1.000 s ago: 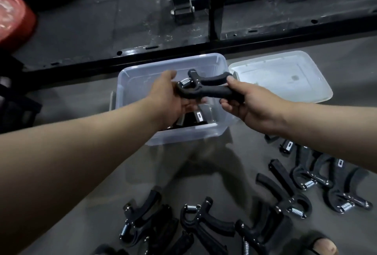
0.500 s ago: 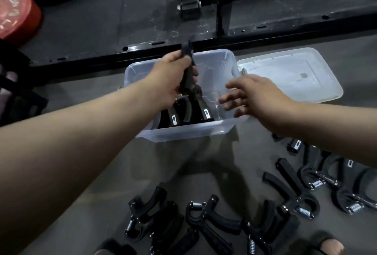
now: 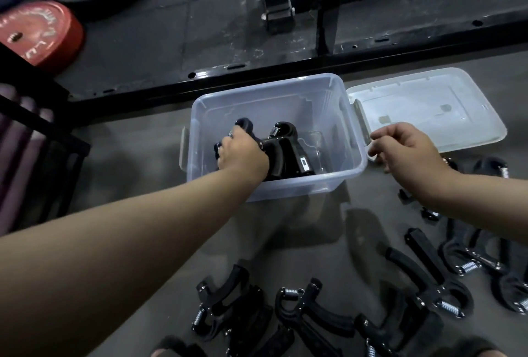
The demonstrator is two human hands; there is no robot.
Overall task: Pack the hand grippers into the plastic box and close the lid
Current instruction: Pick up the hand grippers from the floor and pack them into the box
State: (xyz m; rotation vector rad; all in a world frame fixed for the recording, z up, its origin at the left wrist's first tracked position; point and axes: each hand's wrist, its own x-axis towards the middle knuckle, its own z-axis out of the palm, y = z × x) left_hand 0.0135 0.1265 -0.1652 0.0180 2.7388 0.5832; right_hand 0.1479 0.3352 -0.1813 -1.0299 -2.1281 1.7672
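While the left hand (image 3: 241,153) reaches down inside the plastic box (image 3: 274,185), its fingers are curled round a black hand gripper (image 3: 243,125) that it is setting against the ones already standing there (image 3: 285,150). The right hand (image 3: 408,148) hovers just outside the box's right wall, holding nothing, with its fingers loosely bent and slightly apart. The lid (image 3: 428,105) lies flat on the floor, touching or just beside the box's right side, and it is not yet on.

Many more grippers lie loose on the floor nearer the person: one group at the bottom centre (image 3: 311,313) and another at the right (image 3: 437,279). The packing therefore looks to be at an early stage.

Each gripper appears to be stiff moulded plastic with a metal spring (image 3: 288,291) at the head, so it is probably light and rigid rather than fragile. The curved handles look like the natural place to hold, since they seem shaped for fingers; the spring end is narrower and likely awkward to pinch. The open handles could hook into each other, so lifting one from a pile may drag a neighbour. The box looks thin and light, and it may slide if pushed from one side.
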